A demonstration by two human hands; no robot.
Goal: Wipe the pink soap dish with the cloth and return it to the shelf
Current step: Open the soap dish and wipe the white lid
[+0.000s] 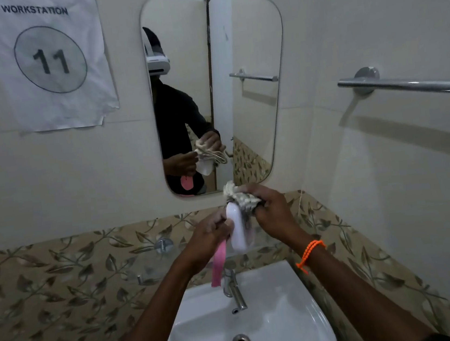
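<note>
Over the basin, my left hand (206, 237) grips the soap dish: a pale pinkish-white oval part (237, 232) held upright, with a brighter pink flat part (219, 263) hanging down below my fingers. My right hand (271, 210) is closed on a crumpled off-white cloth (242, 196), which is pressed against the top end of the pale part. A faint clear glass shelf (150, 267) on metal mounts sits on the leaf-patterned wall tiles, just left of my hands.
A white washbasin (279, 319) with a chrome tap (234, 291) lies directly below my hands. A mirror (244, 40) hangs above, a chrome towel rail (406, 85) is on the right wall, and a paper sign (48, 58) is on the left.
</note>
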